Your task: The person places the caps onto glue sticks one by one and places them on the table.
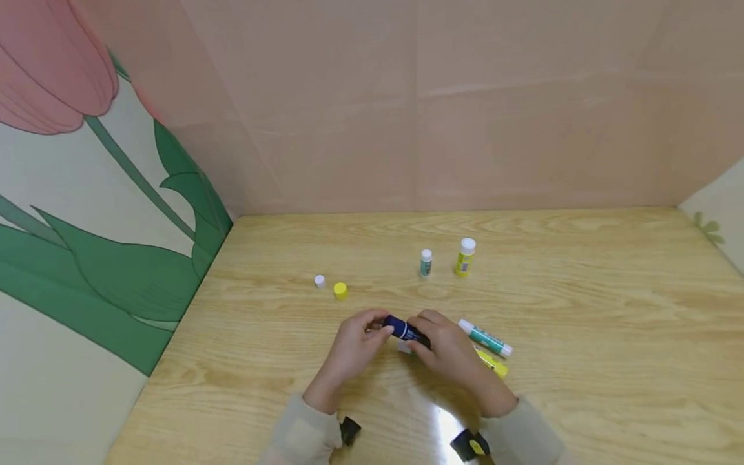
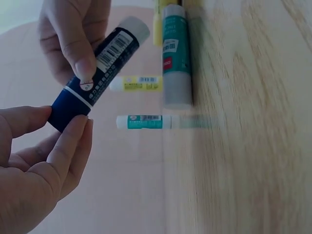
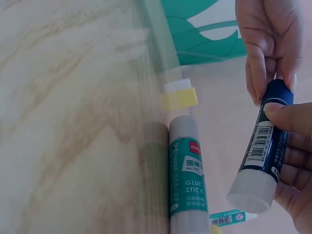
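The left hand [image 1: 356, 344] pinches the blue cap [image 1: 396, 325] of the navy glue stick [image 1: 415, 334] and the right hand [image 1: 446, 349] grips its other end above the table [image 1: 232, 368], probably for uncapping, which needs a straight pull.

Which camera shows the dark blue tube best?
The left wrist view: the dark blue tube shows large, its cap, white band and white end visible. The right wrist view is close too, but a thumb covers part of the band; the head view shows it small, partly behind the right hand.
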Motion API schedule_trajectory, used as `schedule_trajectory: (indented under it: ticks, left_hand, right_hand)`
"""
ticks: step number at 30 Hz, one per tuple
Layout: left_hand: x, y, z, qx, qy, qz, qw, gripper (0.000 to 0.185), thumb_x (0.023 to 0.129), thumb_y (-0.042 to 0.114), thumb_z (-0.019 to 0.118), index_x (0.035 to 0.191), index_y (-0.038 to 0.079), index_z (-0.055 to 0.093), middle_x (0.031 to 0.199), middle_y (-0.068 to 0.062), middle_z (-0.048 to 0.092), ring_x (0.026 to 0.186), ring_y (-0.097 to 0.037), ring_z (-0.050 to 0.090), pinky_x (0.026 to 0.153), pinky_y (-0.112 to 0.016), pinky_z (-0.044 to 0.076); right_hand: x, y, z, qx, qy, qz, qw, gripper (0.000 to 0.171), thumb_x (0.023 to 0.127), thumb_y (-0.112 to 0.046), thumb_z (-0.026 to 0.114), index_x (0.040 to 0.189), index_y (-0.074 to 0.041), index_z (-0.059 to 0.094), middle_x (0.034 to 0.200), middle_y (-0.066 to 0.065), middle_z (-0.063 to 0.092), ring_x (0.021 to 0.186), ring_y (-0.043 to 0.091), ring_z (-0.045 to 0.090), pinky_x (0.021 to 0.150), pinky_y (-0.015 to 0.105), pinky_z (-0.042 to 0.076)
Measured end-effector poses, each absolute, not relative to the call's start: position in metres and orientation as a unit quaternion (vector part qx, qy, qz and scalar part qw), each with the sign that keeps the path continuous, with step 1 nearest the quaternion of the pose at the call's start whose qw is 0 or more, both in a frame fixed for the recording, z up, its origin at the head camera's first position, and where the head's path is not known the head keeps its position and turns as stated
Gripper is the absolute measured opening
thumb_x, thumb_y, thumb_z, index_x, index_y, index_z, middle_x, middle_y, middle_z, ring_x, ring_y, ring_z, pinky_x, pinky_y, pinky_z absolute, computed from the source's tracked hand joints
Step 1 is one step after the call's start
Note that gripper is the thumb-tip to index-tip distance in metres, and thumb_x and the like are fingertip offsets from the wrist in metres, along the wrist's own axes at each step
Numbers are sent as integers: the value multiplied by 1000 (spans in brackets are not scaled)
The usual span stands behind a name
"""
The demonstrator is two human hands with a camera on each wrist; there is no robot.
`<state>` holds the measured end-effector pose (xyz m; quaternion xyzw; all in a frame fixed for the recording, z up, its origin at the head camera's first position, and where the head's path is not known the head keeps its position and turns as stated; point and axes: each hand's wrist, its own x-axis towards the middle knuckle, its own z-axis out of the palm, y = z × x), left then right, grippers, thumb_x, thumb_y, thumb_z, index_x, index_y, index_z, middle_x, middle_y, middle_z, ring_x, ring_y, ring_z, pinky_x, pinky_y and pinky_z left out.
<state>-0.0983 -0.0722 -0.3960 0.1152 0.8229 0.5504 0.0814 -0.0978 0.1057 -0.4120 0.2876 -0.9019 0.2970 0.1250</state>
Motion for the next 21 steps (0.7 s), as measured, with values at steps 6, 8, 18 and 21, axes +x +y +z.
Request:
schedule_trajectory:
  ticks: [6, 8, 18, 21]
  left_hand:
    - [-99, -72, -396, 124, 823, 550, 74, 28, 85, 11, 54, 109, -4, 54, 96, -8, 56, 84, -14, 55, 68, -18, 48]
    - [-99, -72, -397, 124, 824, 548, 73, 28, 85, 12, 54, 109, -4, 54, 96, -8, 56, 84, -14, 55, 68, -18, 48]
    - [-97, -71, -395, 119, 823, 551, 69, 30, 85, 13, 55, 109, -4, 54, 99, -10, 55, 87, -17, 55, 69, -18, 47]
    - [-96, -70, -394, 120, 822, 553, 65, 29, 85, 12, 55, 109, -4, 54, 99, -11, 55, 87, -18, 55, 70, -19, 48]
  right_hand:
    - [-98, 105, -411, 294, -898, 293, 145, 28, 69, -11, 72, 93, 0, 63, 83, 1, 56, 72, 9, 50, 60, 23, 46]
    - [-98, 106, -411, 297, -897, 293, 149, 28, 68, -10, 72, 92, 0, 63, 83, 1, 56, 72, 9, 50, 60, 23, 46]
    - [-97, 105, -413, 293, -898, 293, 148, 27, 70, -12, 71, 93, -1, 63, 83, 0, 55, 72, 9, 50, 60, 23, 46]
    - [-97, 105, -413, 293, -898, 293, 150, 27, 70, -13, 71, 93, -1, 63, 83, 1, 56, 72, 9, 50, 60, 23, 46]
